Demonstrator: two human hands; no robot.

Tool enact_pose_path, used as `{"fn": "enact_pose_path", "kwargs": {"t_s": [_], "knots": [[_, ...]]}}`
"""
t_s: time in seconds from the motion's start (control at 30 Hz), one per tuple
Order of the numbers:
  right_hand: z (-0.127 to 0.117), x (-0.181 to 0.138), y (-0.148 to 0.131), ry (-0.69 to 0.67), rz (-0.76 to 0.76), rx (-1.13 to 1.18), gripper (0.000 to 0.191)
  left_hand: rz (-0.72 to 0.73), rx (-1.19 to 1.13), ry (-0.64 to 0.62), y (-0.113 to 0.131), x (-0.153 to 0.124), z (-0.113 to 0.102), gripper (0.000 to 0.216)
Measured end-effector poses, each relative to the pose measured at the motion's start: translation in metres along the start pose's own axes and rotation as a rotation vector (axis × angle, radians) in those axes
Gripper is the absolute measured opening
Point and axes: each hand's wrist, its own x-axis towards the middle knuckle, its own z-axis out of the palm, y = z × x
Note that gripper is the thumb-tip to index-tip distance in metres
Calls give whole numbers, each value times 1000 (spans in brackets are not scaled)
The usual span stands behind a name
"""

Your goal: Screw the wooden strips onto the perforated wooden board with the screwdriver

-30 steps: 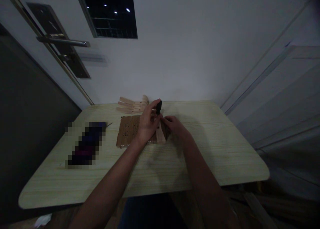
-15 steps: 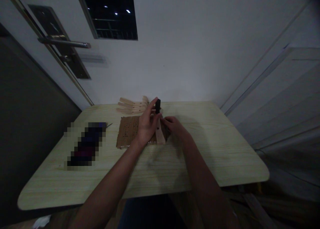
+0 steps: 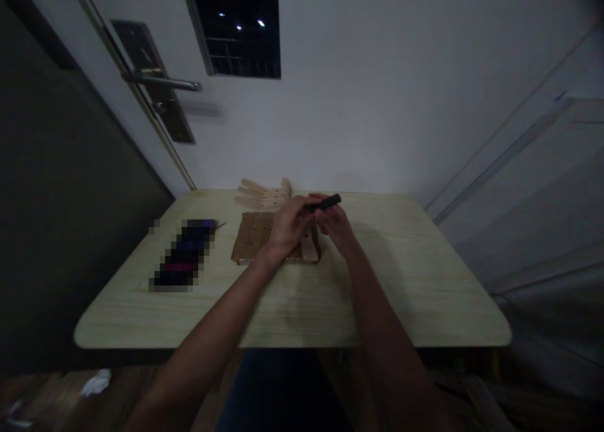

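- the table [image 3: 401, 293] is the big thing here, pale wood grain with rounded corners, far edge against a white wall. everything that matters sits near the middle of that far edge.
- a blurred-out dark block [image 3: 182, 256] lies toward the table's left edge, well apart from the hands.
- the brown perforated board [image 3: 255, 240] lies flat just inside the far edge, left of centre. the left hand partly covers its right side.
- a fan of pale wooden slats [image 3: 262, 196] sits right at the far edge, just behind the board, not touched by either hand.
- one more wooden strip [image 3: 309, 246] lies on the board's right end, long axis running roughly near-to-far, under and between the two hands.
- left hand [image 3: 287, 231] hovers over the board's right part, fingers curled in and meeting the dark tool at its left end; looks like a pinch, but it's too dim to be sure how firm.
- right hand [image 3: 335, 226] is just right of it, fingers closed round the same tool from below.
- the small black tool [image 3: 325, 202] is the key bit: held above the strip, long axis almost level, running left-to-right with the free end poking out toward the right and slightly up. both hands are on it, the right hand nearer the free end, the left nearer the board.
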Motion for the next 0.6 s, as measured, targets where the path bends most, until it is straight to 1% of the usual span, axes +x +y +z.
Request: {"fn": "enact_pose_path", "kwargs": {"t_s": [0.03,0.13,0.2,0.27,0.3,0.37,0.4,0.47,0.5,0.53,0.6], "knots": [[4,-1,0,2,30,-1,58,16,-3,-31,2,2,-1,19],[14,-4,3,84,99,13,54,41,32,-116,8,8,-5,20],[15,-5,5,112,104,66,52,78,86,-174,12,12,-11,23],[13,-6,5,108,89,138,51,68,204,-174,14,12,-21,29],[11,-7,6,91,74,170,49,35,275,-145,15,8,-28,32],[7,-6,6,90,56,204,44,-100,421,-94,16,-4,-41,36],[6,-6,6,105,50,218,41,-190,522,-99,16,-13,-48,34],[4,-4,5,94,36,229,39,-352,709,-163,17,-33,-58,27],[4,-2,4,71,35,236,39,-399,763,-181,17,-43,-61,28],[4,-1,2,63,36,258,41,-403,789,-186,17,-52,-63,31],[4,2,-4,60,44,307,43,-383,801,-152,16,-66,-64,35]]}}
